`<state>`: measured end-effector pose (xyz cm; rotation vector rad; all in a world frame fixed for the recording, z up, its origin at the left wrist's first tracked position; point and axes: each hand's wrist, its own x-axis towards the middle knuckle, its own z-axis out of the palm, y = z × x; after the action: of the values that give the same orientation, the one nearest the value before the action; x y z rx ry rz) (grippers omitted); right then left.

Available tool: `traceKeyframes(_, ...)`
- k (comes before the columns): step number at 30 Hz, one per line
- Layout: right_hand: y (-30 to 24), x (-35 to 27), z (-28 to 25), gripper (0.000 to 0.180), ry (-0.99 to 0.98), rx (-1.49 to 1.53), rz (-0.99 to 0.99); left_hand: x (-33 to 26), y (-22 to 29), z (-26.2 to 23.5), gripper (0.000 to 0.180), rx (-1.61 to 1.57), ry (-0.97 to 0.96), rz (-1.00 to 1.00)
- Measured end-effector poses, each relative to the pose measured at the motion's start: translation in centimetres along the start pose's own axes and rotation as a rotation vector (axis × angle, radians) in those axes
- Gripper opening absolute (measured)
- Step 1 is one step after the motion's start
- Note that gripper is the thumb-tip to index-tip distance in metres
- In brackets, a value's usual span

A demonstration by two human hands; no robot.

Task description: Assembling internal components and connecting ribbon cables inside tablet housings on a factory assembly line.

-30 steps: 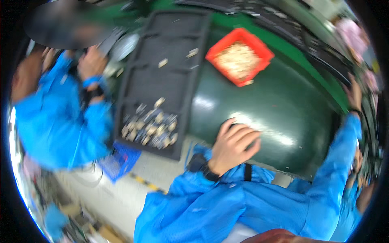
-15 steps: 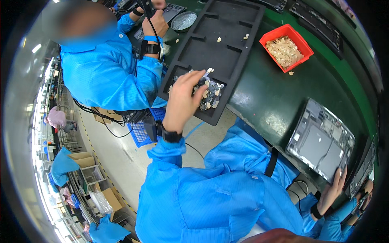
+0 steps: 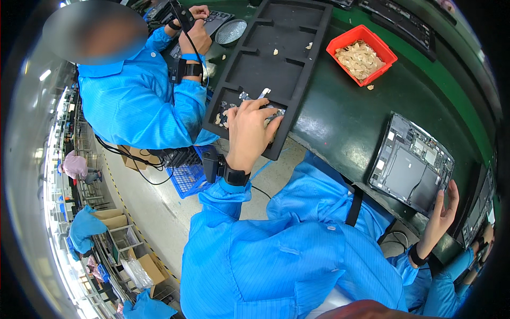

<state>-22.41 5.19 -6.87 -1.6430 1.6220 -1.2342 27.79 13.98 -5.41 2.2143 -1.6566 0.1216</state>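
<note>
My left hand [image 3: 251,127] reaches down into the near compartment of a long black tray [image 3: 287,125], over a heap of small dark and cream parts [image 3: 222,114]. Its fingers are bent with the thumb apart from them; the palm hides much of the heap, and I make out nothing held. On the right, my right hand [image 3: 442,215] is by the near right corner of an opened flat electronic device [image 3: 408,173], whose grey panels, boards and a dark cable lie bare. The fingers there stretch upward along its edge, thumb apart, not wrapped round it.
A red bin [image 3: 390,58] of cream-coloured flakes stands on the green table [image 3: 340,133]. A loose flake [image 3: 370,87] lies beside it. At the left, a co-worker in blue [image 3: 133,101] works near a round metal dish [image 3: 231,32]. More dark devices [image 3: 401,24] line the far side.
My left hand has moved lower into the heap, covering more of it. My right hand has shifted up along the device's edge. The whole view has moved slightly.
</note>
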Motion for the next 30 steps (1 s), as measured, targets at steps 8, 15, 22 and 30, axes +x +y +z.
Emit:
traceKeyframes(8, -2.2, -0.5, 2.8, 0.038, -0.029, 0.198, -0.033, 1.5, -0.5, -2.4, 0.015, -0.355, 0.208, -0.084)
traceKeyframes(15, -12.5, -4.6, 8.4, 0.026, -0.668, 0.489, 0.190, 2.0, 7.3, -1.1, 0.012, -1.309, 0.266, -0.278)
traceKeyframes(22, -11.7, -2.6, 12.1, 0.026, -0.199, 0.764, 0.023, -2.5, 20.4, 4.2, 0.015, -2.073, -0.370, -0.376)
traceKeyframes(30, -9.6, -3.1, 10.3, 0.021, -0.115, 0.899, 0.101, -2.2, 21.6, 4.9, 0.012, -1.957, -0.616, -0.298)
